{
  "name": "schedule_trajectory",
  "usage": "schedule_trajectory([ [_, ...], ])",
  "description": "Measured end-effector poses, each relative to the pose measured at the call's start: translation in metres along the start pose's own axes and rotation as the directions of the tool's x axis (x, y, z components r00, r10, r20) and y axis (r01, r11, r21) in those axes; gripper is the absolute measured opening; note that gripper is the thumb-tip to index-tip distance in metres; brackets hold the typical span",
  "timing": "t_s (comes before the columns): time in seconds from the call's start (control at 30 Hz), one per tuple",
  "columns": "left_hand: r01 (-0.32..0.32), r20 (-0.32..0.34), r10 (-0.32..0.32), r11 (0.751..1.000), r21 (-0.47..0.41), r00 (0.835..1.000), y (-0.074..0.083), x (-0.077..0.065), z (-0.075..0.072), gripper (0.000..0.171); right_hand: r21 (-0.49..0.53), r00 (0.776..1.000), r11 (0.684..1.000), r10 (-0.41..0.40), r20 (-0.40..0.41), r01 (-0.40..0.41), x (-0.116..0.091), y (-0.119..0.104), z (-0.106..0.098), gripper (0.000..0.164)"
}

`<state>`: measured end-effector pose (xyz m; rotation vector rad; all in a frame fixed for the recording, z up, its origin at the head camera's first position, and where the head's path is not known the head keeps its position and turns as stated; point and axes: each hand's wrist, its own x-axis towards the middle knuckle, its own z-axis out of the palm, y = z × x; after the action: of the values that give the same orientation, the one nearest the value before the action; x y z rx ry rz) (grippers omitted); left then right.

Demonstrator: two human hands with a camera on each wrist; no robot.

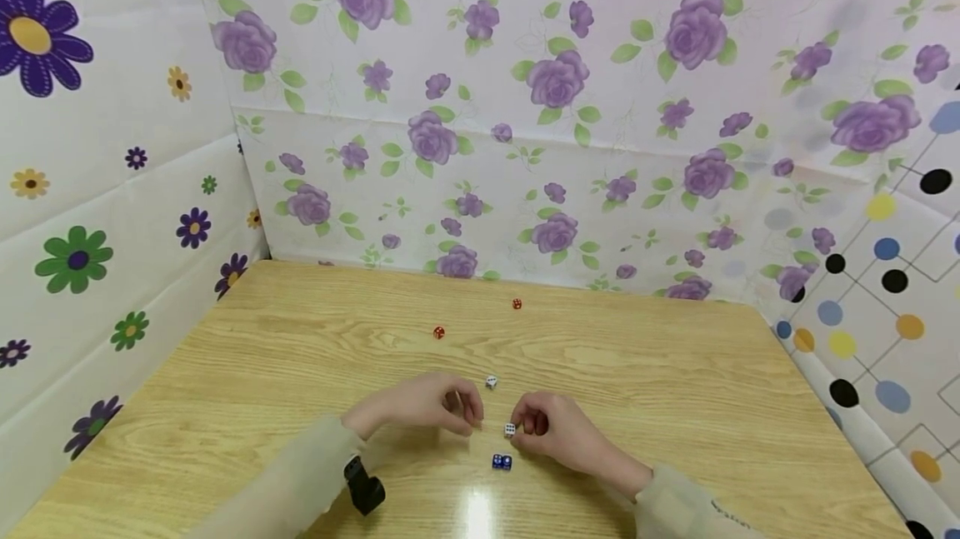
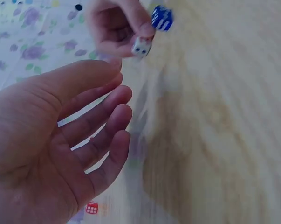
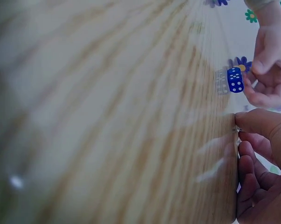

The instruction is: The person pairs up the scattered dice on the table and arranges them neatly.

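My right hand (image 1: 558,431) pinches a white die (image 1: 510,430) between thumb and index finger, low over the wooden table. In the left wrist view the same white die (image 2: 141,47) shows at the fingertips; the fingers mostly hide it in the right wrist view. My left hand (image 1: 435,404) hovers just to the left, fingers loosely bent and holding nothing. Two blue dice (image 1: 502,462) sit side by side just nearer to me than the pinched die. Another white die (image 1: 491,381) lies beyond, between the hands.
Farther back on the table (image 1: 645,356) lie two red dice, one at centre left (image 1: 438,332) and one near the back edge (image 1: 517,304). Flower-printed cloth (image 1: 495,106) hangs behind the table, with patterned sheets at both sides. A black band (image 1: 363,486) circles the left sleeve.
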<state>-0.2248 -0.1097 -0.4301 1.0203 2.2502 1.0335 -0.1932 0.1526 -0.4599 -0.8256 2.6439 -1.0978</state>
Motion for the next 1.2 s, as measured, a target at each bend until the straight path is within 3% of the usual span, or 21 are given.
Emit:
schedule_trajectory([
  [0.17,0.010,-0.104,-0.010,1.000,-0.007,0.995,-0.009,0.008,-0.009,0.017,0.005,1.000,1.000,-0.001,0.000,0.001,0.000,-0.001,0.000,0.010],
  [0.37,0.028,-0.235,-0.032,0.999,-0.022,0.971,-0.020,0.018,-0.010,0.031,0.009,1.000,1.000,0.001,0.000,-0.001,0.000,0.000,0.001,0.010],
  [0.57,0.030,-0.251,-0.029,1.000,-0.002,0.967,-0.029,0.029,-0.006,0.038,0.007,1.000,1.000,-0.001,0.000,0.001,0.000,0.002,0.002,0.011],
  [0.8,0.028,-0.291,-0.011,0.998,0.054,0.957,-0.035,0.039,0.001,0.030,0.015,1.000,1.000,-0.001,0.002,0.001,0.000,0.001,0.001,0.011],
  [1.2,0.108,-0.355,-0.052,0.984,0.142,0.934,-0.031,0.043,0.007,0.015,0.015,1.000,1.000,-0.008,0.003,0.008,0.001,0.002,0.002,0.011],
])
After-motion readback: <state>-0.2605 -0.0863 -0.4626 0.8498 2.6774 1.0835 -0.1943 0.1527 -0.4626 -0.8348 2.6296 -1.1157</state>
